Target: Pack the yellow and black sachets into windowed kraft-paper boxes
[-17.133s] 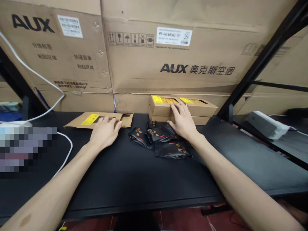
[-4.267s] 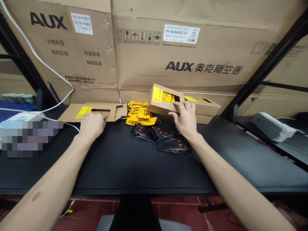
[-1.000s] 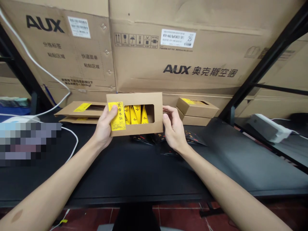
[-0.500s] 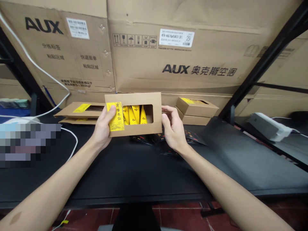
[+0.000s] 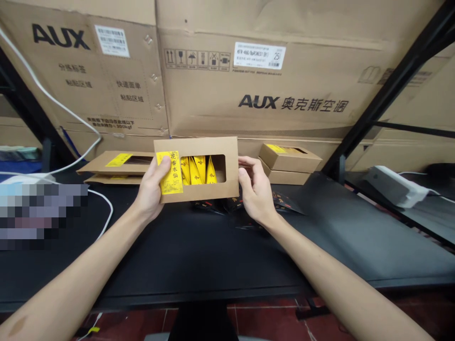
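A brown cardboard box (image 5: 199,193) with a cut-out window is held up over the black table, its front facing me. Through the window show several yellow sachets (image 5: 197,170) with dark characters. A yellow label (image 5: 172,182) covers the left end of its front. My left hand (image 5: 151,187) grips that end, thumb on the label and fingers behind. At the opposite end, my right hand (image 5: 256,189) has its curled fingers and thumb against the box's side edge; the fingertips are partly hidden. Dark printed packets (image 5: 284,202) lie behind and below the right hand.
Two similar closed boxes (image 5: 291,163) are stacked at the back right. Flatter window boxes (image 5: 103,163) lie at the back left. Large AUX cartons (image 5: 206,99) stand behind the black table (image 5: 199,265). A white cable (image 5: 110,208) runs along the left; a white device (image 5: 398,184) sits far right.
The view has shifted very slightly. Both hands and the box keep practically the same position.
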A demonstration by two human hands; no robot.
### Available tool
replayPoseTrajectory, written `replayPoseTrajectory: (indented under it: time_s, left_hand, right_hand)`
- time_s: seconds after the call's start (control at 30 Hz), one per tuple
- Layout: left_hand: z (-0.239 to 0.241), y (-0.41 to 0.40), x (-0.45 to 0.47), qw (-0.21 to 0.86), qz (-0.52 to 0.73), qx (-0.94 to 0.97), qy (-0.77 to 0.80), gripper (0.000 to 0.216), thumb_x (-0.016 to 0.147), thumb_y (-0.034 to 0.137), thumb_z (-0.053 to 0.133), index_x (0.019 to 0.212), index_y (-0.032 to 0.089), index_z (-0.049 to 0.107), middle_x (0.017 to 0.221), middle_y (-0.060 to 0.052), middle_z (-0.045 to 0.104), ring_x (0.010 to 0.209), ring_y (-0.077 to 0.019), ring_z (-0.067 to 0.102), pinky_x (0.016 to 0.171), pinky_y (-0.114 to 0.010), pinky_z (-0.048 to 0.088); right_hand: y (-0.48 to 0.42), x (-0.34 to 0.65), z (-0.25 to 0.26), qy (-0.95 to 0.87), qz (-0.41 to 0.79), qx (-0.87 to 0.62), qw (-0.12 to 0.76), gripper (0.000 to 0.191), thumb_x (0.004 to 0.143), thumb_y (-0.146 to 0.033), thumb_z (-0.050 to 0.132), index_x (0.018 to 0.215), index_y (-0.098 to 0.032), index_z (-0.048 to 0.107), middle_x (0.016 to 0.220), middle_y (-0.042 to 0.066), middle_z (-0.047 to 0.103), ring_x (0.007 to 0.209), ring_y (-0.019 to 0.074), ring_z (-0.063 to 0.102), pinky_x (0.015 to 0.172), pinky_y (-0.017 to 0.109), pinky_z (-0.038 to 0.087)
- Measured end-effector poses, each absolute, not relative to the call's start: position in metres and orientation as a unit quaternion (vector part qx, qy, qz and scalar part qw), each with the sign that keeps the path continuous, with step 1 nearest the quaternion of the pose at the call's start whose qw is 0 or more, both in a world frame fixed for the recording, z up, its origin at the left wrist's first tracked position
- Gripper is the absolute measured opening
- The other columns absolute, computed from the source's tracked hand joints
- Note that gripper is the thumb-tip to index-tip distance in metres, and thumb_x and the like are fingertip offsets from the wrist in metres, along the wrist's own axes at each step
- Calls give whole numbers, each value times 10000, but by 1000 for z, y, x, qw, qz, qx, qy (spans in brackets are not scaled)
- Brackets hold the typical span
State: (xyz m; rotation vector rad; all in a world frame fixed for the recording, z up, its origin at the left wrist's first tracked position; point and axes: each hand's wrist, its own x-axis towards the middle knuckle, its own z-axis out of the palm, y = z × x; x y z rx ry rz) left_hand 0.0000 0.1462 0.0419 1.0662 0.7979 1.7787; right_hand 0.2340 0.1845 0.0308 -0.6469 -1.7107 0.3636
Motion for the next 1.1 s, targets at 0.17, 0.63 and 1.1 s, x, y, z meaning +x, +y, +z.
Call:
replayPoseTrajectory:
  time_s: [0.17, 0.63, 1.1]
  left_hand:
    - [40, 147, -2, 444, 720, 435, 308, 521, 806, 538, 853, 1194, 222, 708, 1329, -106, 774, 1261, -341, 719, 1007, -423, 623]
    - [42, 146, -1, 436, 720, 434, 322, 475, 804, 521, 854, 1150, 222, 724, 1299, -102, 777, 1286, -349, 697, 1018, -445, 621]
    - [45, 143, 3, 443, 720, 417, 334, 435, 771, 529, 858, 1090, 259, 738, 1276, -70, 786, 1284, -359, 693, 1037, -471, 622]
  right_hand:
    - [185, 234, 31, -737, 157, -275, 597, 354, 1069, -507, 494, 1268, -228, 585, 1261, 133, 736, 1154, 235, 719, 987, 458, 606]
    - [185, 233, 30, -734, 154, -285, 597, 356, 1059, -508, 497, 1268, -233, 587, 1266, 130, 730, 1159, 239, 717, 1000, 464, 601]
    - [185, 233, 30, -736, 146, -280, 598, 351, 1063, -510, 492, 1259, -233, 580, 1254, 136, 723, 1137, 227, 723, 958, 444, 618]
